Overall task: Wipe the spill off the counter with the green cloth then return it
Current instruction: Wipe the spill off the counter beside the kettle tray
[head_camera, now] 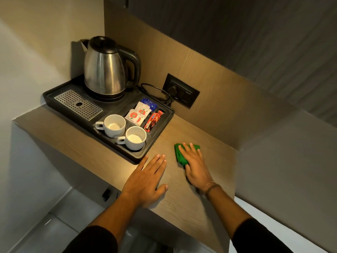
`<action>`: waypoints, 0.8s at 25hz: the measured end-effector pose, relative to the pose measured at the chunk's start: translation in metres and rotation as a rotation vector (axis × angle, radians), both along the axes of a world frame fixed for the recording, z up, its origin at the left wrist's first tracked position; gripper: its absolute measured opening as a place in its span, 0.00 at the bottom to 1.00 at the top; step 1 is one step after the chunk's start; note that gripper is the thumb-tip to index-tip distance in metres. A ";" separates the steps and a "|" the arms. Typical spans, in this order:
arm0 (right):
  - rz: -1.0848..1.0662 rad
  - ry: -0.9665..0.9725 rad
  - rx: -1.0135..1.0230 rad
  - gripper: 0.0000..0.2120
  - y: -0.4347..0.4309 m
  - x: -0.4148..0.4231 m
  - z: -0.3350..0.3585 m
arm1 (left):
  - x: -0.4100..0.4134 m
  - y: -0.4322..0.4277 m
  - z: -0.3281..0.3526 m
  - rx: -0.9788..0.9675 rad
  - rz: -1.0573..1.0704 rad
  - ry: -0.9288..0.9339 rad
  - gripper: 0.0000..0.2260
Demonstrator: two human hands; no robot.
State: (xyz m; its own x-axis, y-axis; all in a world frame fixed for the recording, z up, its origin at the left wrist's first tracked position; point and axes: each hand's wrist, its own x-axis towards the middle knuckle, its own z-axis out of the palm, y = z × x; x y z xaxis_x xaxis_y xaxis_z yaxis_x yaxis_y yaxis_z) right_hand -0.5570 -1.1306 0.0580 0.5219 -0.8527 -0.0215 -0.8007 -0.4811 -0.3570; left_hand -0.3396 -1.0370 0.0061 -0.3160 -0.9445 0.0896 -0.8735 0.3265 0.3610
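Observation:
A folded green cloth [180, 155] lies on the wooden counter [184, 205], right of the black tray. My right hand [194, 166] presses flat on top of it, fingers spread and pointing away from me, covering most of the cloth. My left hand [147, 177] rests palm down on the bare counter just in front of the tray's near corner, fingers together, holding nothing. No spill is visible on the wood around the cloth.
A black tray [160, 125] holds a steel kettle [105, 70], two white cups [114, 126] [135, 137], sachets and a metal drip grid. A wall socket [180, 90] with the kettle's cord sits behind. Walls close the counter at the back and right.

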 end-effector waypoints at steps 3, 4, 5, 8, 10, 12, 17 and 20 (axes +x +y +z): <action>0.202 0.034 0.005 0.35 0.037 -0.036 -0.022 | -0.001 0.000 -0.001 -0.010 0.000 0.005 0.36; 0.217 0.042 0.004 0.35 0.047 -0.063 -0.023 | -0.001 0.001 -0.001 -0.011 0.003 0.004 0.36; 0.207 0.024 -0.011 0.35 0.042 -0.085 -0.021 | -0.001 0.001 -0.001 -0.012 0.006 0.003 0.36; -0.039 -0.006 -0.030 0.37 -0.023 -0.083 -0.008 | 0.000 0.000 -0.002 -0.006 0.001 0.003 0.36; -0.231 -0.029 0.006 0.37 -0.063 -0.041 0.001 | 0.000 -0.001 -0.002 -0.006 0.005 0.008 0.36; -0.182 -0.046 0.027 0.37 -0.060 -0.014 -0.004 | -0.002 0.000 0.000 -0.007 0.008 0.013 0.36; 0.062 -0.021 -0.037 0.39 0.007 -0.087 -0.022 | -0.001 0.001 0.001 -0.009 0.012 0.015 0.36; -0.193 -0.002 -0.045 0.36 -0.042 -0.068 -0.006 | 0.000 0.001 -0.002 -0.015 0.011 0.028 0.36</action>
